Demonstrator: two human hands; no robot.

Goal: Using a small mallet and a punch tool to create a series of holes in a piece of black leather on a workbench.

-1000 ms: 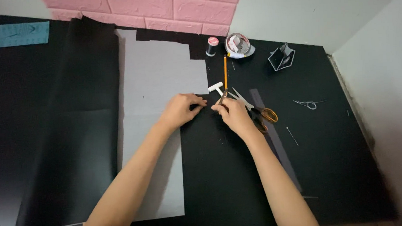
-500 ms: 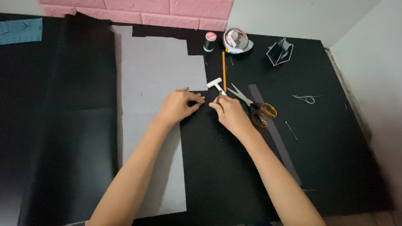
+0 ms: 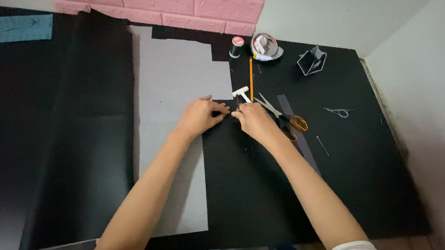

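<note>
Centrally, left hand [image 3: 198, 116] and right hand [image 3: 254, 121] both pinch closed on the black sheet's edge [image 3: 225, 113] between them, scissors [image 3: 282, 116] just right.

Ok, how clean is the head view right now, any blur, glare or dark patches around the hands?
Head view: sharp in the middle, left hand and right hand unblurred; light is dim and uneven, so the black sheet swallows detail and the small thing pinched between the hands is unreadable; no glare; wide-angle lens bends the pink brick wall at the edges.
</note>
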